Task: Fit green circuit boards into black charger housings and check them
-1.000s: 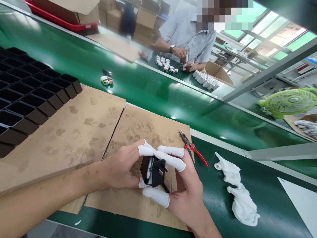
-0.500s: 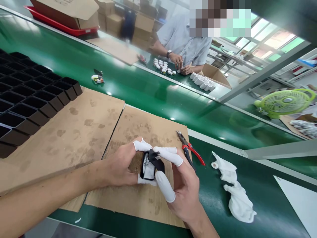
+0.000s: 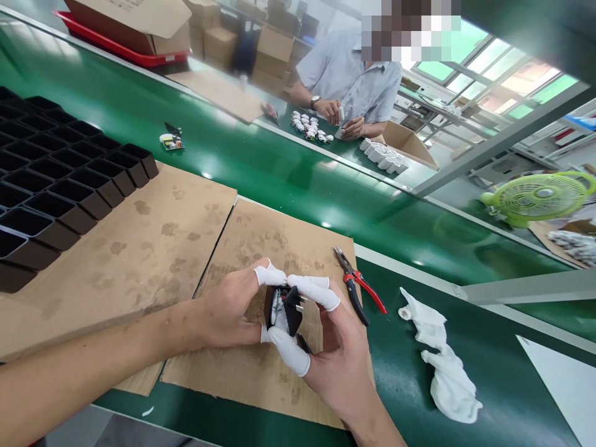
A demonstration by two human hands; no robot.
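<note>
My left hand (image 3: pixel 237 304), with white covers on its fingertips, grips a small black case (image 3: pixel 270 307) over the cardboard. Grey-white material and small parts show inside the case. Between the covered thumb and fingers of my right hand (image 3: pixel 338 335) is a black plate with metal prongs (image 3: pixel 293 310), tilted against the open side of the case. A dark strip hangs below the plate near my right thumb. Pliers with red and black handles (image 3: pixel 356 279) lie just beyond my right hand.
Rows of black cases (image 3: pixel 69 198) stand at left. A small circuit board (image 3: pixel 173 144) sits on the green belt (image 3: pixel 261 167). White cloth (image 3: pixel 449 372) lies at right. Across the belt, a person (image 3: pixel 349 81) handles small white parts. A metal post (image 3: pixel 526 282) crosses the right side.
The black plate has turned, so its prongs now point right, and it is closer over the case. My right thumb has moved left to the case's lower edge. The circuit board has shifted left.
</note>
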